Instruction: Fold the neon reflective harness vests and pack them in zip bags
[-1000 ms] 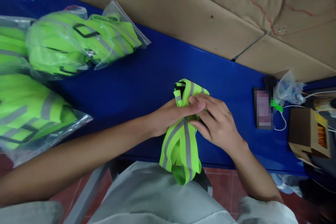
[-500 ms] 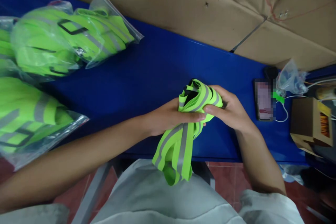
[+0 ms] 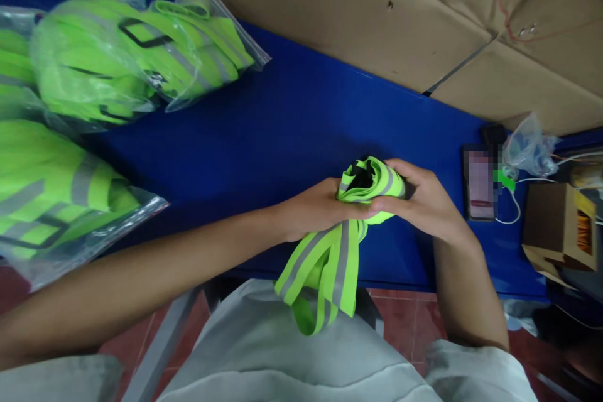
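Far bag (image 3: 141, 56): clear plastic, left of and beyond the fingers, packed with yellow-green, grey-striped webbing; black buckle loops show through.
Near bag (image 3: 61, 188): clear plastic, well left of the fingers, filled with similar webbing.
Small carton (image 3: 549, 223): right of the fingers, something orange showing at its opening.
Left hand (image 3: 320, 207): curled partway shut on the striped roll (image 3: 372, 185), thumb across its front; remaining fingertips hidden.
Right hand (image 3: 419, 201): cupped round the roll's right side, thumb tip meeting the left thumb.
Striped roll: between both hands, loops hanging below the fingers.
Blue table (image 3: 235, 144): beneath the fingers; phone (image 3: 480, 185) to their right.
Cardboard panels (image 3: 330, 25): beyond the fingers.
Red tiles (image 3: 400, 320): below.
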{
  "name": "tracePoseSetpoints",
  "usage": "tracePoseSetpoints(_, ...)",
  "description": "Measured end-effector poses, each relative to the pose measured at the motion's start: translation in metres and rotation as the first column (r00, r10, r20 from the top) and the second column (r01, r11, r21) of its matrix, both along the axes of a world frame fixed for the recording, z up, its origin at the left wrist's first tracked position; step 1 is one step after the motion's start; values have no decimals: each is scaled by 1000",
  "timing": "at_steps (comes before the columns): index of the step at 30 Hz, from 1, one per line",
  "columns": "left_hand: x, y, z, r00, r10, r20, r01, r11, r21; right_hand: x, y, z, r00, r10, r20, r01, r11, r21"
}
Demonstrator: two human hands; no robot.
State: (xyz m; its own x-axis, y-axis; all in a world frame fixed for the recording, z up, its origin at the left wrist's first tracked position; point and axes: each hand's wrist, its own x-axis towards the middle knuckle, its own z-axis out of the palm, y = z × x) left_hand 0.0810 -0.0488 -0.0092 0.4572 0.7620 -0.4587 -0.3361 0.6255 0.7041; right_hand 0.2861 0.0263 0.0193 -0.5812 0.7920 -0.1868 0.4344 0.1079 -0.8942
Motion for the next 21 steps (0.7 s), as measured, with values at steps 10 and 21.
tracePoseSetpoints(10,0,-2,-7,920,-285,267,316,946,-79,0,0,8,977,-175,-120,122,927,-354)
tracePoseSetpoints(21,0,-1,-9,934,-238,268,279,952,-126,-3,-14,2,992,-106,74,23,710,704)
